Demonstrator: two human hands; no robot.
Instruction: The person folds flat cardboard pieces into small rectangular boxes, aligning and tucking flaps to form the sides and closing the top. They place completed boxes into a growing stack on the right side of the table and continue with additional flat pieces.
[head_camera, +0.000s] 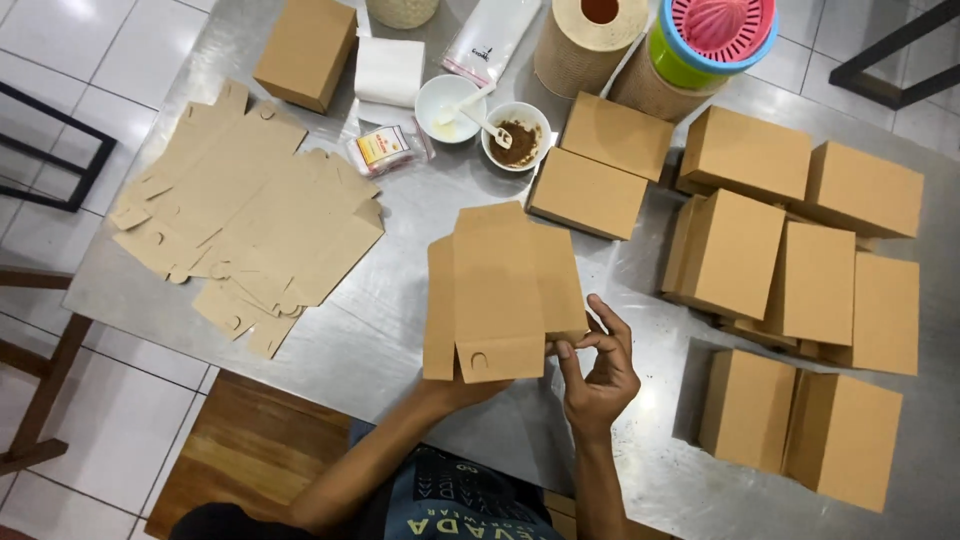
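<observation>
One half-folded brown cardboard box sat near the front edge of the steel surface, its flat panels standing open toward the person. The right hand pinched the box's lower right flap between thumb and fingertips. The left hand lay mostly hidden under the box's near edge, so I could not tell whether it gripped the card or merely propped it up.

To my eye, the fold would go best if that flap were creased squarely along its scored line while the left hand kept the body from sliding, and the tab with the round cut-out were left free to tuck in.

Toward the left edge lay a fanned stack of flat box blanks. Finished boxes crowded the right side, closely packed, with two more closed boxes just beyond the piece in hand. Along the far edge stood a white bowl with a spoon, a bowl of brown powder, a small packet, folded white paper, a clear bag, a lone box, a paper roll and a pink-and-blue juicer. The two closed boxes left little room to swing the panels outward.
</observation>
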